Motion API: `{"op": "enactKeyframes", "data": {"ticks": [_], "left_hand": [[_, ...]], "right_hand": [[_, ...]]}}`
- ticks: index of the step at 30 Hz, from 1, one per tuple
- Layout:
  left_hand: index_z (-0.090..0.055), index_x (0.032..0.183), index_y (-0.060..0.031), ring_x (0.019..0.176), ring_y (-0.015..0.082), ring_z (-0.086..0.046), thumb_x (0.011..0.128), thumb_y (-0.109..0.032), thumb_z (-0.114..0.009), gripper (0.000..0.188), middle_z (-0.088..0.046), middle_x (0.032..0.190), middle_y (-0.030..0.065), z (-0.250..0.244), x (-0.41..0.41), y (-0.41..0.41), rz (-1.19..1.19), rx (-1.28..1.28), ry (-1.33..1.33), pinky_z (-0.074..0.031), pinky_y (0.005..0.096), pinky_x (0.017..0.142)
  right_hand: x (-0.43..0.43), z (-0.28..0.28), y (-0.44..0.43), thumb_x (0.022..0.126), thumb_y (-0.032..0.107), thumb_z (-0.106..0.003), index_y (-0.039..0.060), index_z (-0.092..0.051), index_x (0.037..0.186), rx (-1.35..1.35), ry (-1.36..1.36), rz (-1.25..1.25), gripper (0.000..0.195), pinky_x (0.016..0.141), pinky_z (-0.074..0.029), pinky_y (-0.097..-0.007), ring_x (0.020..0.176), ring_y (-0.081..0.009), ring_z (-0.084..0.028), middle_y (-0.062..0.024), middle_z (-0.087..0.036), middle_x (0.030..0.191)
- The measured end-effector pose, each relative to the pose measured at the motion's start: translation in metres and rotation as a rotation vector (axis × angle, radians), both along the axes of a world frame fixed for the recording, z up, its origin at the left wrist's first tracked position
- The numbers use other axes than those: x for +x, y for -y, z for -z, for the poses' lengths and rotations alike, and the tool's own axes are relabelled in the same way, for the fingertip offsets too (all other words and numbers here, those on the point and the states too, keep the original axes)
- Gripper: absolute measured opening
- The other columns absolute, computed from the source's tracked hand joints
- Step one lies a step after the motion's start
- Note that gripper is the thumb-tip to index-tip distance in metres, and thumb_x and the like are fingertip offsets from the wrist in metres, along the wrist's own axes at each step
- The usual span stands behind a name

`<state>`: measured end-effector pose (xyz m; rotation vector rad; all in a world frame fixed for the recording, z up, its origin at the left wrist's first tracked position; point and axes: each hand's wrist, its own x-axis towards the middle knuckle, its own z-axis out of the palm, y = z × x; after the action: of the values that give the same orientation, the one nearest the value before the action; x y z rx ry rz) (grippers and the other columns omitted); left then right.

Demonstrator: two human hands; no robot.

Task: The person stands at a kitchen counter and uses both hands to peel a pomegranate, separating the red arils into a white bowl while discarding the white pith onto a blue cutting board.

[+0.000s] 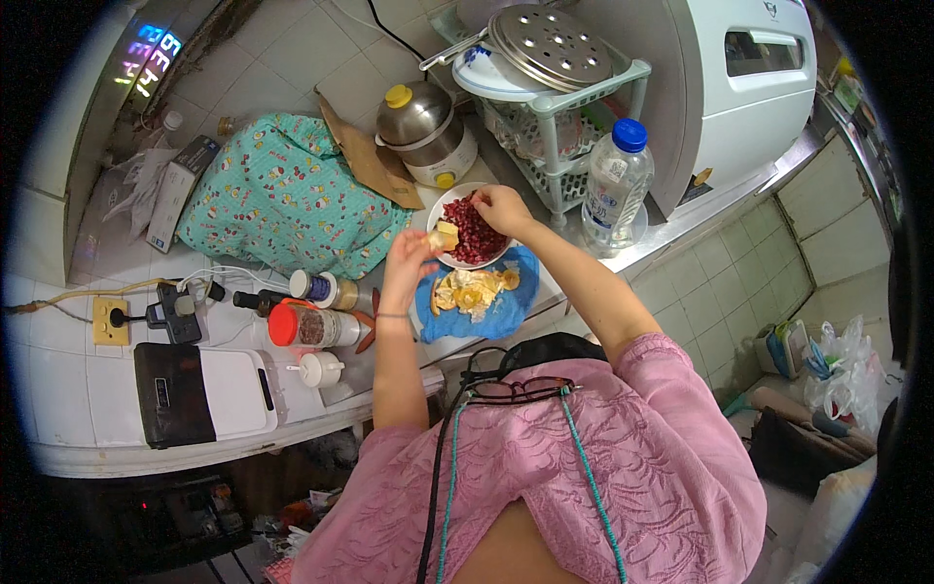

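Note:
A white bowl (432,212) full of dark red pomegranate seeds (471,237) stands on the counter in front of me. My left hand (408,259), at the bowl's left rim, pinches a pale yellow piece of pomegranate rind (444,235). The fingertips of my right hand (502,209) are down at the seeds by the bowl's upper right side; whether they hold a seed is hidden. Just below the bowl, yellowish peel and membrane scraps (474,292) lie on a blue cloth (522,292).
Behind the bowl stand a steel-lidded egg cooker (419,120) and a piece of brown cardboard (365,160). A patterned green cloth cover (292,197) and red-lidded jar (314,326) are at left. To the right are a blue-capped plastic bottle (616,186) and a plastic rack (554,157).

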<state>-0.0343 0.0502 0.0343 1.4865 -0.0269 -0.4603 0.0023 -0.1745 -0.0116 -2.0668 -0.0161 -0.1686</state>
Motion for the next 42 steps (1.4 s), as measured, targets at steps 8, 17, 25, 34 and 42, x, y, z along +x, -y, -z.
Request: {"op": "enactKeyframes", "data": {"ticks": [8,17,25,34,42], "left_hand": [[-0.051,0.094,-0.0007,0.070,0.0098,-0.057,0.080,0.003,-0.058,0.016,-0.054,0.080,0.0035,0.048,-0.045,-0.017,0.267,0.585,0.324,-0.050,0.0216,0.062],[-0.054,0.100,0.0019,0.076,0.0178,-0.062,0.079,-0.006,-0.063,0.024,-0.053,0.098,0.0119,0.036,-0.059,-0.020,0.137,0.706,0.488,-0.050,0.0261,0.064],[-0.052,0.111,-0.0020,0.093,0.0217,-0.058,0.074,-0.012,-0.069,0.042,-0.055,0.108,0.0123,0.035,-0.012,-0.011,-0.073,0.836,0.692,-0.049,0.0314,0.071],[-0.044,0.123,-0.0008,0.102,0.0301,-0.053,0.062,-0.009,-0.077,0.069,-0.053,0.111,0.0179,0.040,0.032,0.022,0.081,0.809,0.815,-0.046,0.0356,0.086],[-0.039,0.129,-0.0032,0.104,0.0180,-0.052,0.081,-0.006,-0.064,0.055,-0.049,0.122,0.0082,0.040,0.031,0.036,0.093,0.217,0.495,-0.050,0.0287,0.082]], "right_hand": [[-0.013,-0.003,-0.022,0.067,0.012,-0.067,0.0105,-0.061,0.099,-0.344,0.249,-0.217,0.032,0.081,-0.044,-0.0371,0.092,-0.0293,-0.054,-0.0106,-0.058,0.095],[-0.001,0.002,-0.056,0.074,0.014,-0.057,0.0131,-0.061,0.098,-0.696,0.357,-0.381,0.024,0.088,-0.040,-0.0377,0.103,-0.0241,-0.049,-0.0038,-0.054,0.105],[0.008,0.001,-0.049,0.069,0.018,-0.066,0.0098,-0.060,0.098,-0.602,0.320,-0.474,0.030,0.087,-0.042,-0.0379,0.101,-0.0279,-0.051,-0.0086,-0.053,0.105],[0.021,-0.002,-0.031,0.065,0.014,-0.070,0.0048,-0.060,0.100,-0.535,0.328,-0.552,0.037,0.087,-0.042,-0.0379,0.099,-0.0294,-0.052,-0.0127,-0.052,0.105],[0.019,-0.010,-0.009,0.071,0.020,-0.068,0.0030,-0.061,0.103,-0.115,0.238,-0.513,0.037,0.086,-0.042,-0.0377,0.096,-0.0313,-0.055,-0.0162,-0.059,0.099]]}}
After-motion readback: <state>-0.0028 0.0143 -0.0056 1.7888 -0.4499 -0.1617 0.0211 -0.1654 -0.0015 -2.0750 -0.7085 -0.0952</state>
